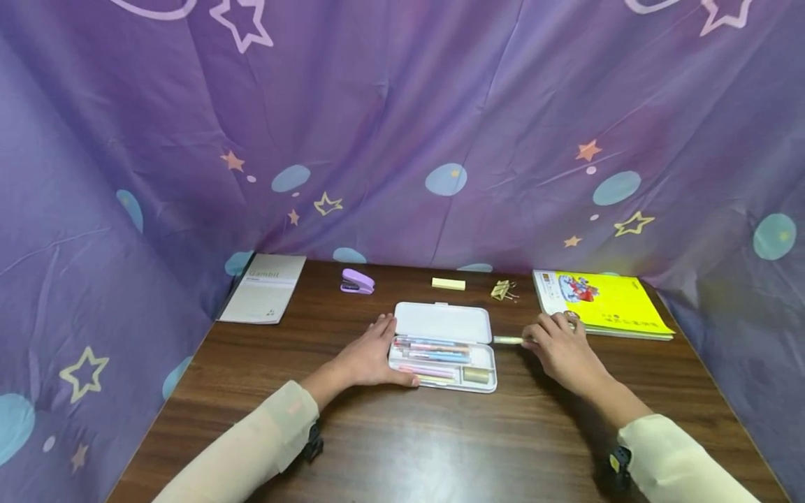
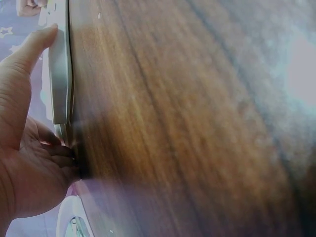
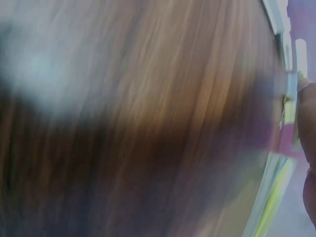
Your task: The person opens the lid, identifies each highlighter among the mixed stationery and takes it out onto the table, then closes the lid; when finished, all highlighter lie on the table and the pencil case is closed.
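A white pencil case (image 1: pixel 443 323) lies open on the table, its lid folded back. Several pens (image 1: pixel 434 349) and a small olive-coloured block (image 1: pixel 476 376) lie inside its tray. My left hand (image 1: pixel 371 355) rests against the case's left side, fingers extended along it and thumb on the front edge. In the left wrist view, the thumb (image 2: pixel 42 42) touches the pale case wall (image 2: pixel 60 84). To the right of the case, my right hand (image 1: pixel 562 349) pinches a slim pale pen (image 1: pixel 508 340) that points left toward the hinge. The right wrist view is blurred and shows the pen (image 3: pixel 301 57) beside the fingers.
Behind the case are a purple stapler (image 1: pixel 357 281), a pale yellow block (image 1: pixel 448 284) and gold binder clips (image 1: pixel 501 290). A grey-white notebook (image 1: pixel 264 290) lies at the left. Yellow-covered books (image 1: pixel 619 304) lie behind the right hand. Purple curtains surround the wooden table (image 1: pixel 402 447).
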`<state>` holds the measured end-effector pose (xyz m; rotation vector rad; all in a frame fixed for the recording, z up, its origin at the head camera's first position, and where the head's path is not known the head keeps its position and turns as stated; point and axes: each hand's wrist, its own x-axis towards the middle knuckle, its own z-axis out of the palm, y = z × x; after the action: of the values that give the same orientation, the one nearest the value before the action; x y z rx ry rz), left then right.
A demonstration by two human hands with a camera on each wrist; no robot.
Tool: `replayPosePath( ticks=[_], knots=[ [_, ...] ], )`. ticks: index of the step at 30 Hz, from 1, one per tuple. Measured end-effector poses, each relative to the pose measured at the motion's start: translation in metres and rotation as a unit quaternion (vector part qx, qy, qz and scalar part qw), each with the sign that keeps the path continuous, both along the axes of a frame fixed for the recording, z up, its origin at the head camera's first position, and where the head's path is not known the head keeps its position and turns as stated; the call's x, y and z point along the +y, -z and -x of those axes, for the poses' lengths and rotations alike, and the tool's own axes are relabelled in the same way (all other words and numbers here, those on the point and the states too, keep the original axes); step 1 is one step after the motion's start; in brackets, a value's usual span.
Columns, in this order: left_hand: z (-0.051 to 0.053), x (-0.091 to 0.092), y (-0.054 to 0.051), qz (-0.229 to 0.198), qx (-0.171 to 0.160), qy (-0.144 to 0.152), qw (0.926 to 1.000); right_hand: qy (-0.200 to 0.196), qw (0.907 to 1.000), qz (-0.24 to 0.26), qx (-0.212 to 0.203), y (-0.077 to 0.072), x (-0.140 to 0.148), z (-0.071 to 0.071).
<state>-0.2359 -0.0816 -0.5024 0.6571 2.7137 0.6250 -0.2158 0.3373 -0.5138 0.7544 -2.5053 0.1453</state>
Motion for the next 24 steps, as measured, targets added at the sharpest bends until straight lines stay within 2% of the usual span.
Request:
replayPosePath(
  ticks=[9, 18, 24],
  knots=[
    [0.000, 0.000, -0.001, -0.002, -0.006, 0.002, 1.0000, 0.032, 0.9993, 0.015, -0.014, 0.012, 0.023, 0.002],
    [-0.001, -0.001, 0.000, 0.003, -0.007, 0.002, 1.0000, 0.043, 0.9989, 0.013, -0.015, 0.020, 0.028, 0.004],
    [0.000, -0.001, 0.000, -0.001, -0.008, 0.003, 1.0000, 0.046, 0.9987, 0.012, -0.016, 0.020, 0.028, 0.004]
  ],
)
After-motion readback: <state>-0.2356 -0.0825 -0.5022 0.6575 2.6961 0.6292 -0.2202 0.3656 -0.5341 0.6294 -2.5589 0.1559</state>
